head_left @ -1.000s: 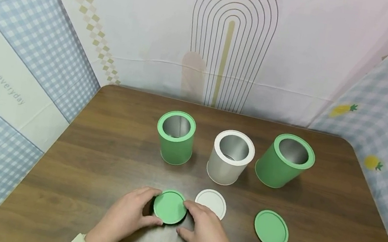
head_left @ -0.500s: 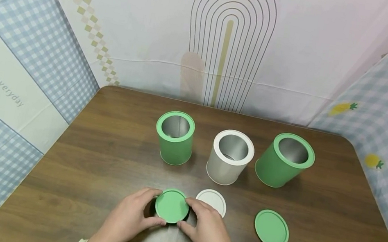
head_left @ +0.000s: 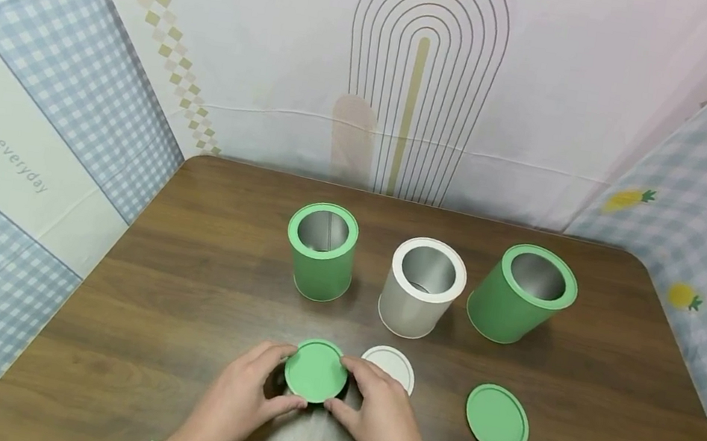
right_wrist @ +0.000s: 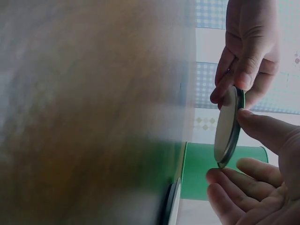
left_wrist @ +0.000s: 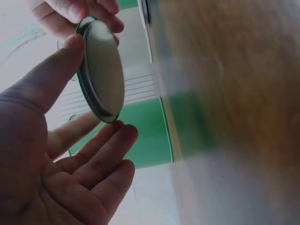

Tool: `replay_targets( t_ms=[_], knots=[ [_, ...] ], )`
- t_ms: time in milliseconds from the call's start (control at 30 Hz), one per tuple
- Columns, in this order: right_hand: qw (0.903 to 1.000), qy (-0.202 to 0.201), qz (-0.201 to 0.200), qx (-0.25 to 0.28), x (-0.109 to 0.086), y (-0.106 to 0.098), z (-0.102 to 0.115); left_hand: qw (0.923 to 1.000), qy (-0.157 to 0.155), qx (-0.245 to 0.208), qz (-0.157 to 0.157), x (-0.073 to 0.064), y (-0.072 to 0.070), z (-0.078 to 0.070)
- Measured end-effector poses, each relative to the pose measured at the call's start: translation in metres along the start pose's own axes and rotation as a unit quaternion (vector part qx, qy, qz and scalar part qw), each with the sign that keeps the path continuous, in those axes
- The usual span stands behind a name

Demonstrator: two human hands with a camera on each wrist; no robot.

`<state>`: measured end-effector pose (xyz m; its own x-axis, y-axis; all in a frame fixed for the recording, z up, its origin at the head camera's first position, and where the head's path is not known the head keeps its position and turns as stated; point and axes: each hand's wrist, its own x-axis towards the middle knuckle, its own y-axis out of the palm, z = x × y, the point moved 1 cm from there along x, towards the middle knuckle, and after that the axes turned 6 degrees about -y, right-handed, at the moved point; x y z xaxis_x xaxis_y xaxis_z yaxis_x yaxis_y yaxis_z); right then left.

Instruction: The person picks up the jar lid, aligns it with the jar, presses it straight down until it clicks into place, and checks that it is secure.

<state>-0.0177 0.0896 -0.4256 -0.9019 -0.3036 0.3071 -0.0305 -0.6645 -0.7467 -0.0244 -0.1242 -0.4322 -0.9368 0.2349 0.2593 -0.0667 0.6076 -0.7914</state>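
Observation:
A round green lid [head_left: 316, 371] is held level between both hands, raised off the table. My left hand [head_left: 240, 389] pinches its left edge with thumb and fingers. On the opposite edge, my right hand [head_left: 385, 422] grips it the same way. Both wrist views catch the lid's pale, shiny underside [left_wrist: 105, 65] and show air between it and the table. Just beyond the right fingers lies a white lid [head_left: 390, 367], partly covered by them. Farther right, a second green lid [head_left: 497, 419] lies flat.
Behind the lids stand three uncovered tins: a small green tin [head_left: 321, 272], a white tin [head_left: 412, 308] and a larger green tin [head_left: 507, 310]. The brown wooden table [head_left: 166, 300] is backed by a patterned cloth [head_left: 282, 52], with checked cloth at both sides.
The lid between my hands has shifted slightly away from me and to the right. My right thumb has closed in onto its near edge. Tins and other lids stay put.

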Motion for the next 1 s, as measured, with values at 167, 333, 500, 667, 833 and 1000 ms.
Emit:
replay_targets(
  t_ms=[167,333,500,667,833,1000],
  knots=[
    [0.9993,-0.011,-0.035,0.002,0.0002,-0.0011,0.0016,0.9993,0.007,-0.023,-0.029,-0.0003,0.0008,-0.0018],
    [0.9982,-0.030,-0.053,-0.004,0.0014,-0.0009,0.0021,0.9984,-0.004,-0.033,-0.046,-0.0007,-0.0006,-0.0037],
    [0.9973,-0.040,-0.061,-0.001,0.0018,-0.0016,0.0023,0.9982,-0.009,-0.031,-0.051,-0.0012,-0.0022,-0.0039],
    [0.9959,-0.049,-0.075,0.004,0.0020,-0.0011,0.0010,0.9978,0.001,-0.030,-0.059,-0.0013,-0.0026,-0.0030],
    [0.9944,-0.063,-0.084,0.007,0.0037,0.0006,0.0008,0.9969,0.010,-0.035,-0.070,-0.0016,-0.0039,-0.0023],
    [0.9945,-0.065,-0.081,0.006,0.0052,0.0013,0.0012,0.9965,0.012,-0.036,-0.074,-0.0014,-0.0047,-0.0006]
  ],
)
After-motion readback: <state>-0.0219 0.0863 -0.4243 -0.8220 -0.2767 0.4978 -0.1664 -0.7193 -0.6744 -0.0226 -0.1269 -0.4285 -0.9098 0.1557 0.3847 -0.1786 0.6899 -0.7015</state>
